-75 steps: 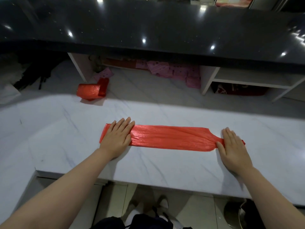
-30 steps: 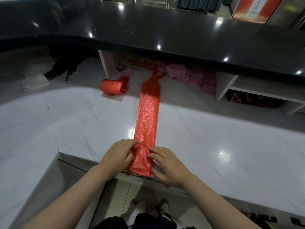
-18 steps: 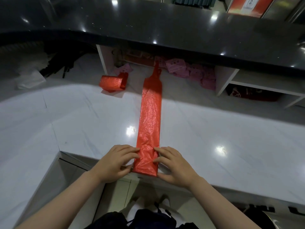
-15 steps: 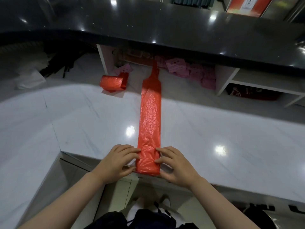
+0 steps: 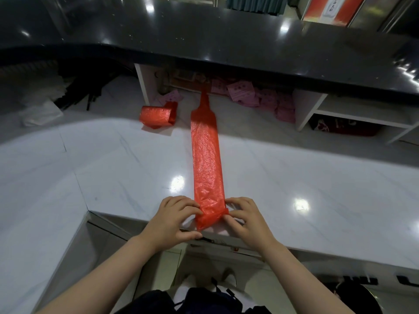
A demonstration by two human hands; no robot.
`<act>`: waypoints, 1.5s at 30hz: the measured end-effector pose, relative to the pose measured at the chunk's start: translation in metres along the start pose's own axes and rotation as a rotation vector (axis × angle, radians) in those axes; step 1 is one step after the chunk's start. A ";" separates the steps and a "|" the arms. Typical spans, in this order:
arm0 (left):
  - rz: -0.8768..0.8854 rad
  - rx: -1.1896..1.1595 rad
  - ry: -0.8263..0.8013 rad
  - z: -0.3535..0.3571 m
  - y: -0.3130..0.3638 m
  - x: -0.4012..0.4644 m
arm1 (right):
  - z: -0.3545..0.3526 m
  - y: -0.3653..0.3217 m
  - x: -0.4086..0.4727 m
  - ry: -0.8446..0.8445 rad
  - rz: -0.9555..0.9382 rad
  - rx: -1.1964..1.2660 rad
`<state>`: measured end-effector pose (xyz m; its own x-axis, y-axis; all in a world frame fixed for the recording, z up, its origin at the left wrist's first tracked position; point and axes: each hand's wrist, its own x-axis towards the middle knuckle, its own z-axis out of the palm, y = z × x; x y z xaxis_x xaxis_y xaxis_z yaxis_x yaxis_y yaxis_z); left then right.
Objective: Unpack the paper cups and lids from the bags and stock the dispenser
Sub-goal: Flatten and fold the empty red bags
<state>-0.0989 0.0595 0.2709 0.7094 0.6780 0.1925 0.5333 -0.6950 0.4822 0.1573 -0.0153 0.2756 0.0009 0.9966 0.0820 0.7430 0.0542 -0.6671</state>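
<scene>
While both hands work at the near edge of the white counter (image 5: pixel 317 200), the left hand (image 5: pixel 172 219) pinches one side of a long red plastic bag (image 5: pixel 207 164) and the right hand (image 5: pixel 246 219) pinches the other, fingers curled on its near end, which looks folded or rolled over. How tight that fold is cannot be made out. From there the bag lies flat, stretching away across the counter, its narrow far end fading into shadow under the black upper counter (image 5: pixel 226 39). A second rolled red bag (image 5: pixel 157 115) sits to its left, apart. Pink papers (image 5: pixel 256 96) in the recess behind are too dim to read.
</scene>
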 end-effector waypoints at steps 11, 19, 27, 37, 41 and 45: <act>-0.227 -0.060 0.135 0.006 0.012 0.013 | 0.001 -0.025 0.005 0.051 0.178 -0.001; -0.359 -0.056 0.186 0.012 0.019 0.016 | 0.007 -0.035 0.023 0.065 0.294 -0.204; -0.322 0.143 0.168 0.008 0.015 0.022 | 0.008 -0.042 0.036 0.013 0.367 -0.350; 0.130 0.165 0.140 0.007 0.014 0.015 | 0.011 -0.044 0.040 0.005 0.357 -0.456; 0.120 0.186 0.120 0.012 0.013 0.010 | 0.013 -0.043 0.039 0.027 0.342 -0.481; 0.098 0.131 0.117 0.014 0.019 0.014 | 0.021 -0.040 0.029 0.131 0.218 -0.518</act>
<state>-0.0724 0.0527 0.2706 0.7065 0.6234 0.3349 0.5251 -0.7791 0.3425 0.1133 0.0130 0.2888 0.2488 0.9637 0.0967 0.9473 -0.2213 -0.2316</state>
